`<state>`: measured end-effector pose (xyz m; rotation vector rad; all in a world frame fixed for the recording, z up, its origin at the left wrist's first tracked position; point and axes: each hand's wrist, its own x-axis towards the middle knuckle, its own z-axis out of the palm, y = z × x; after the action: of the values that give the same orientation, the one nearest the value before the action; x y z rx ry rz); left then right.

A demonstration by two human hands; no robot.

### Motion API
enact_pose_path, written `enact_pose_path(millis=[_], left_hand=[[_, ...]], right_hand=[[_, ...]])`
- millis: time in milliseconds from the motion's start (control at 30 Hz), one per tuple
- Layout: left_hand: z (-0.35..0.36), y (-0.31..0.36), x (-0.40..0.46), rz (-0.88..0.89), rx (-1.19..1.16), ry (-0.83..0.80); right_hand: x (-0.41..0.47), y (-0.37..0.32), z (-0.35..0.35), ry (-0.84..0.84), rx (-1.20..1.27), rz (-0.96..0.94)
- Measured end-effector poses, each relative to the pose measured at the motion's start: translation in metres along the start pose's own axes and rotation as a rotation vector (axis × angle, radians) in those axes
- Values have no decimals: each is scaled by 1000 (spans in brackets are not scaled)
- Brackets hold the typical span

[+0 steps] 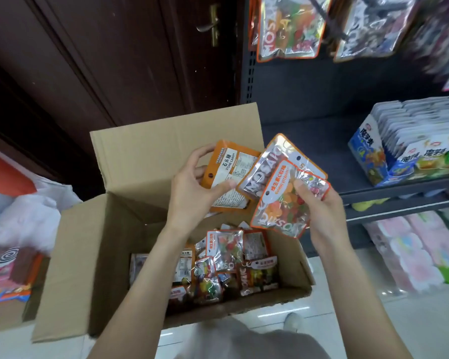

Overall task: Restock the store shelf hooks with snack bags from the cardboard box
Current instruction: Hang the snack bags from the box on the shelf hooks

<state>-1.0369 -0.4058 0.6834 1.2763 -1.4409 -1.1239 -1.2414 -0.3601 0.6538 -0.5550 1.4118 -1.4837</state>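
An open cardboard box [94, 255] stands on the floor below me with several orange-edged snack bags [223, 265] inside. Above it, my left hand [192, 193] grips an orange stone-candy bag [233, 167] with its back label facing me. My right hand [319, 211] pinches a clear gummy bag [278, 211] and holds a second clear bag [267, 167] fanned out behind it. More bags of the same kind hang from shelf hooks [324, 16] at the upper right, with hanging bags [288, 29] in front of the dark back panel.
A dark wooden door [114, 47] with a brass handle is behind the box. The dark shelf [399, 187] on the right carries a display carton of packets [410, 149]. Pink packs [410, 250] lie lower down. Plastic-wrapped goods [24, 224] sit at the left.
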Motion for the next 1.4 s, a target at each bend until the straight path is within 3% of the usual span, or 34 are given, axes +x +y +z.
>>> enact_pose_path(millis=[200, 533, 733, 933, 1067, 1233, 1400], left_hand=[[77, 35, -25, 31, -107, 121], [217, 75, -62, 38, -160, 127], [238, 80, -59, 112, -111, 175], [231, 78, -46, 135, 1, 319], [214, 72, -46, 167, 234, 387], [200, 71, -57, 341, 496, 284], [172, 69, -45, 466, 588, 294]], right_hand=[[12, -35, -59, -130, -138, -165], [31, -86, -149, -112, -133, -295], [41, -98, -179, -179, -71, -161], [59, -114, -198, -29, -372, -398], [65, -130, -188, 84, -115, -422], [70, -135, -134, 116, 284, -290], [54, -116, -81, -10, 271, -312]])
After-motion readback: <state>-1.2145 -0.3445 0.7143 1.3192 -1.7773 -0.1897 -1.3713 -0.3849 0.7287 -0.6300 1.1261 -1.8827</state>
